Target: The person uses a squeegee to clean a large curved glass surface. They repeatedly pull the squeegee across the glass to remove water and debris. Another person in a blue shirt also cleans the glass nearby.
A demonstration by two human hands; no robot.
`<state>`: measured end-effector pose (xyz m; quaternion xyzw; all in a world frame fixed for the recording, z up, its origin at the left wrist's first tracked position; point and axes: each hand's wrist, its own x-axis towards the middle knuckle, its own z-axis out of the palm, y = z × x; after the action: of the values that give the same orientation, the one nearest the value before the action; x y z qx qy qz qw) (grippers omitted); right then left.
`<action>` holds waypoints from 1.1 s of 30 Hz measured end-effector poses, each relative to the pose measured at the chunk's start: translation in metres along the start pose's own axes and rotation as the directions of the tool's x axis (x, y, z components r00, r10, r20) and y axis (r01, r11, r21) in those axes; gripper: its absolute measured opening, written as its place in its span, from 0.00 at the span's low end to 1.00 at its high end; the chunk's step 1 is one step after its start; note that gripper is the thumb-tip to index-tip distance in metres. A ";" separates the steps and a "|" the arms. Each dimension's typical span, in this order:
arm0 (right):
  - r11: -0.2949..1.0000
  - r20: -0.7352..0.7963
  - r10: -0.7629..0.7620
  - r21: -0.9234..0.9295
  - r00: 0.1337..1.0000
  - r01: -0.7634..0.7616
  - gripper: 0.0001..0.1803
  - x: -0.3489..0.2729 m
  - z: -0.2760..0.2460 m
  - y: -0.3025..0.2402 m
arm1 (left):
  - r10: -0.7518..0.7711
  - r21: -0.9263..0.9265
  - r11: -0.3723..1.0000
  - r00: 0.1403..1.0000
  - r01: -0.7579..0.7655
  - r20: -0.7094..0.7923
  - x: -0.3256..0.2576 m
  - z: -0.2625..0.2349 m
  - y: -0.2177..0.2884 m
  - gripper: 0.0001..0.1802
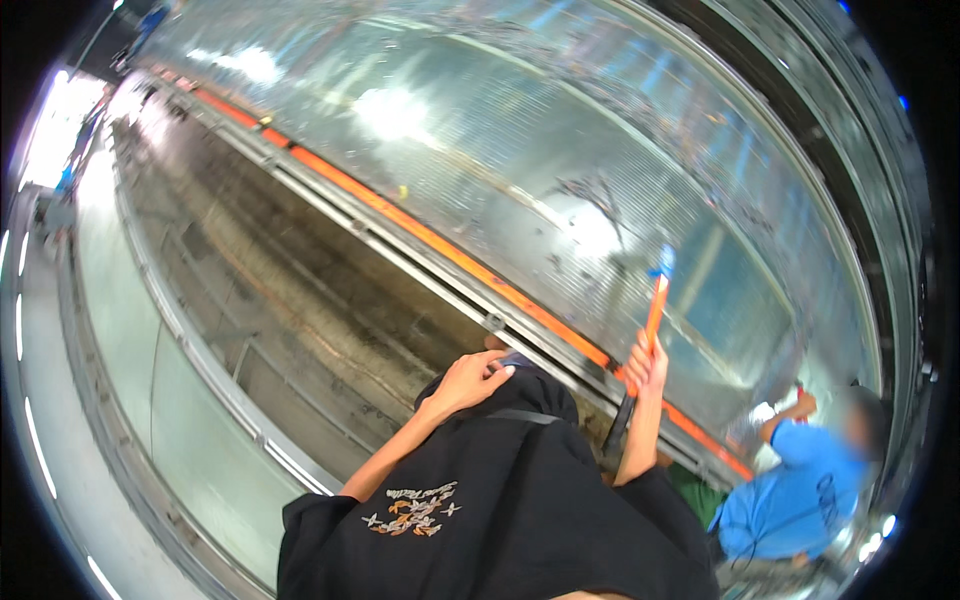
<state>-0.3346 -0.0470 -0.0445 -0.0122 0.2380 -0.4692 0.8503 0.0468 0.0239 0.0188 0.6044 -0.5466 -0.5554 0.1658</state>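
Observation:
My right hand [645, 365] is closed around a long orange-handled tool [655, 312] with a black lower grip. A small blue end tops the tool, blurred, so its exact kind is unclear. This end is in front of a large, shiny, ribbed translucent sheet [480, 130]. At my waist, over my black shirt [520, 490], my left hand [472, 382] rests with fingers loosely apart and nothing seen in them. Dark scuffs and flecks mark the sheet.
An orange strip [430, 238] and a metal rail [385, 245] run along the sheet's near edge. Below the rail lies a stained brown trough [330, 290]. A person in a blue shirt [795, 490] is at the right, one arm reaching toward the sheet. Pale panels [150, 340] stand at the left.

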 end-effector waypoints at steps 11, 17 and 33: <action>0.969 -0.057 -0.021 -0.248 0.998 0.007 0.28 0.079 0.083 -0.039 | -0.024 -0.023 1.000 0.943 0.018 -0.332 0.082 -0.082 0.012 0.22; 0.944 -0.130 -0.071 -0.328 0.989 0.025 0.32 0.051 0.102 -0.054 | 0.025 0.003 1.000 0.989 -0.025 -0.145 0.127 -0.074 0.049 0.22; -0.081 -0.444 -0.719 -0.711 0.535 -0.699 0.23 -0.092 0.135 0.136 | -0.020 0.280 0.959 0.997 0.041 -0.076 0.171 -0.157 -0.040 0.23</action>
<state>-0.2114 0.0758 0.0775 -0.4072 0.8682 -0.0634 0.2765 0.1637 -0.1703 -0.0458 0.6498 -0.6042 -0.4524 0.0894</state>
